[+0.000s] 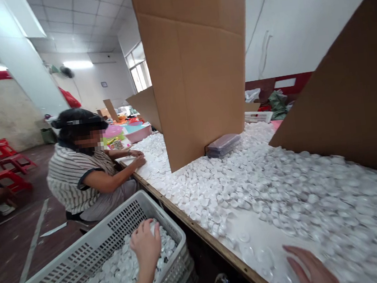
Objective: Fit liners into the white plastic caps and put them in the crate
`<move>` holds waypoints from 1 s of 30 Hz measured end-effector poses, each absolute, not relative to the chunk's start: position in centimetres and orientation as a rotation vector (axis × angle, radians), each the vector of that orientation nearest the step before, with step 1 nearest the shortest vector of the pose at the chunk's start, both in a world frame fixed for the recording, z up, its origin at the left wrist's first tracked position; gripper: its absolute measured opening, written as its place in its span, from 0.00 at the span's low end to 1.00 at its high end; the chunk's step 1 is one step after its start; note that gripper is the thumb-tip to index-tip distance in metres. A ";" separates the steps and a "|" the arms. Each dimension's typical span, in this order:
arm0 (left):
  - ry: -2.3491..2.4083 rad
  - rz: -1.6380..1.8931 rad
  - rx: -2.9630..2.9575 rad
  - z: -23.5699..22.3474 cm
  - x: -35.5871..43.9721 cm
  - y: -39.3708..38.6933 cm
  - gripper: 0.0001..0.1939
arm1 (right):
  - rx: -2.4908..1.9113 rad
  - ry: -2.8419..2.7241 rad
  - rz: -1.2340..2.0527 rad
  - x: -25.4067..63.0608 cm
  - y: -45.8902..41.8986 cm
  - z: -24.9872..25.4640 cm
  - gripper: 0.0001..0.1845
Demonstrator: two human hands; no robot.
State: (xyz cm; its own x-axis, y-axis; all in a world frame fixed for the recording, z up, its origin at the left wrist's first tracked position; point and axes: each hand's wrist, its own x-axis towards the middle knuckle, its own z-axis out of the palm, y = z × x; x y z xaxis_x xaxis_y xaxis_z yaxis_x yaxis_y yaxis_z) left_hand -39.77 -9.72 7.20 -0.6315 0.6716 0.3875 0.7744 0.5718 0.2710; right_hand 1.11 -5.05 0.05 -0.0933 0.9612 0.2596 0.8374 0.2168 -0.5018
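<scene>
My left hand (146,242) is over the far end of a light grey plastic basket (94,241). Its fingers curl with the thumb around what looks like a round white plastic piece (152,228), partly hidden by the fingers. Below it, many similar round pieces (110,275) fill the basket's bottom. On the table to the right, my right hand (312,267) hovers low at the front, thumb and fingers apart, slightly blurred, with nothing visible in it. A few clear round pieces (256,256) lie beside it on a bare white patch of the tabletop (270,230).
Round pieces (283,194) cover the table up to a tall cardboard divider (198,77) and another cardboard sheet (351,109). A clear plastic box (223,145) leans by the divider. A wooden edge (198,231) separates table and basket. A co-worker (83,171) sits at left; red stools (15,161) stand behind.
</scene>
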 end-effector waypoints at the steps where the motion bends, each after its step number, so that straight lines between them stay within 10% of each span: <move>1: -2.526 -0.624 -1.185 7.1 -40.0 -9.6 0.16 | -1.715 -1.972 0.125 2.9 -4.4 -1.0 0.23; 10: -1.996 -1.299 -2.307 4.5 -24.9 -2.3 0.11 | -1.969 -2.030 -0.291 6.8 -4.8 -3.9 0.22; 20: -1.713 -0.648 -2.613 0.8 -11.4 4.0 0.19 | -1.893 -1.805 -0.150 5.9 -7.0 -0.3 0.18; 30: -1.836 -0.981 -2.692 -0.1 -13.1 4.2 0.16 | -1.950 -1.714 0.205 5.5 -7.0 -0.3 0.20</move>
State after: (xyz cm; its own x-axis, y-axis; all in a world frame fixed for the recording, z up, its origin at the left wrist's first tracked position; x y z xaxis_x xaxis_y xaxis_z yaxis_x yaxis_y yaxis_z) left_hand -13.09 4.20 -0.09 0.2644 0.9136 0.3090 0.7645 -0.3938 0.5103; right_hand 5.52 -6.97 -0.28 0.1831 0.9563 0.2278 0.8759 -0.0535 -0.4796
